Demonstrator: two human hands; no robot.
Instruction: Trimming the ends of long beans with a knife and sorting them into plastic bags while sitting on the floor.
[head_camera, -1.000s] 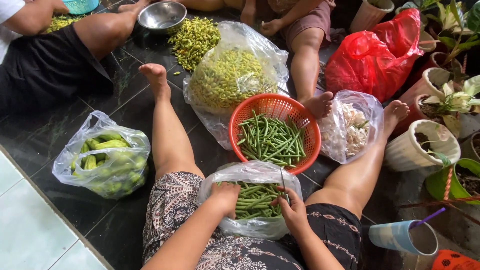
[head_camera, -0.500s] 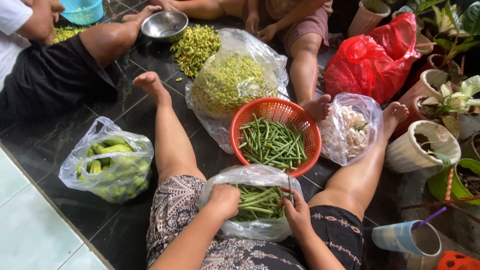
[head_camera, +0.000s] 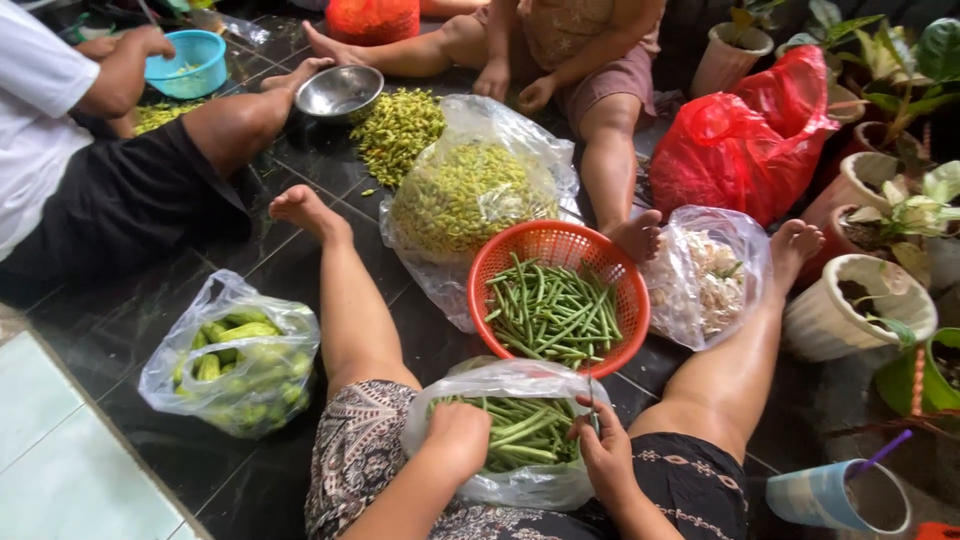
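A clear plastic bag of green beans (head_camera: 520, 430) lies in my lap between my spread legs. My left hand (head_camera: 455, 435) is pushed into the bag's mouth, its fingers curled down among the beans. On the bag's right rim, my right hand (head_camera: 605, 450) grips a small thin knife (head_camera: 590, 390) that points up. Just beyond the bag stands a red-orange plastic basket (head_camera: 620, 265) holding several cut green beans (head_camera: 550, 310).
By my left leg lies a bag of small green gourds (head_camera: 240, 365), and by my right leg a bag of pale pieces (head_camera: 705, 275). Further off are a big bag of yellow-green pods (head_camera: 465, 195), a steel bowl (head_camera: 340, 90), a red bag (head_camera: 740, 140), plant pots (head_camera: 860, 300) and two other seated people.
The view has shifted, so everything sits lower in the frame. Both hands stay at the bean bag. The person at the left has brought a hand to a blue bowl.
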